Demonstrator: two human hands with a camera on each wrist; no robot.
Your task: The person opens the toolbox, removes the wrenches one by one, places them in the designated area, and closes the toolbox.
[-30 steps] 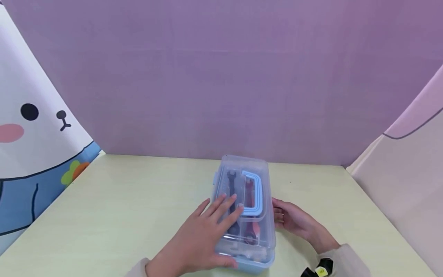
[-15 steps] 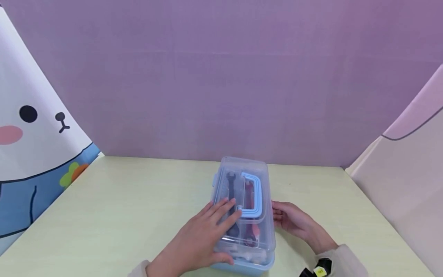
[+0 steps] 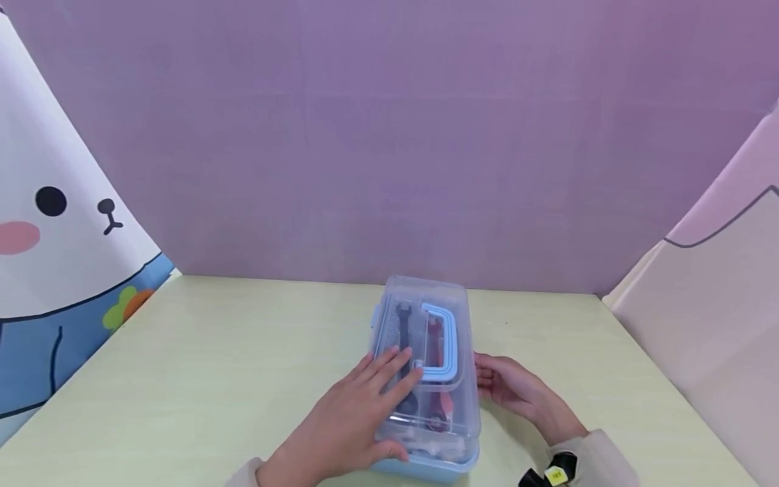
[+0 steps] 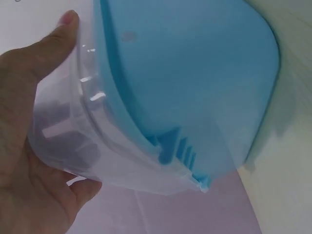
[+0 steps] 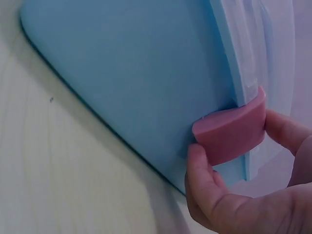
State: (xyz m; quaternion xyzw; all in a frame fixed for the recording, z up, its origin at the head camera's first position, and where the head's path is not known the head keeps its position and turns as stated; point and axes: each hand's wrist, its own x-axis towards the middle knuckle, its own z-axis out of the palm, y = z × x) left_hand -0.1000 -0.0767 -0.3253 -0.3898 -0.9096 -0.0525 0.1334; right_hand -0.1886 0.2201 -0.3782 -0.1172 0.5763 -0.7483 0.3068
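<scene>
A toolbox (image 3: pixel 432 433) with a light blue base and a clear lid (image 3: pixel 435 287) stands on the table, its lid down. Through the lid show a dark wrench (image 3: pixel 404 325) and a red wrench (image 3: pixel 435 338). A blue handle (image 3: pixel 450 345) lies flat on top. My left hand (image 3: pixel 347 419) rests on the lid's left part with fingers spread, the thumb at the near edge. At the box's right side, my right hand (image 3: pixel 517 389) pinches a pink latch (image 5: pixel 234 129) between thumb and fingers, clearest in the right wrist view. The latch overlaps the lid's rim.
The pale wooden table (image 3: pixel 243 338) extends to both sides of the box. A purple backdrop (image 3: pixel 389 149) rises behind it. On the left hangs a cloth panel (image 3: pixel 73 257) with a cartoon animal, and a pale panel (image 3: pixel 718 325) stands on the right.
My left fingers have slid slightly toward me on the lid, and the left thumb has drawn in a little. The box and my right hand appear slightly farther left in the head view.
</scene>
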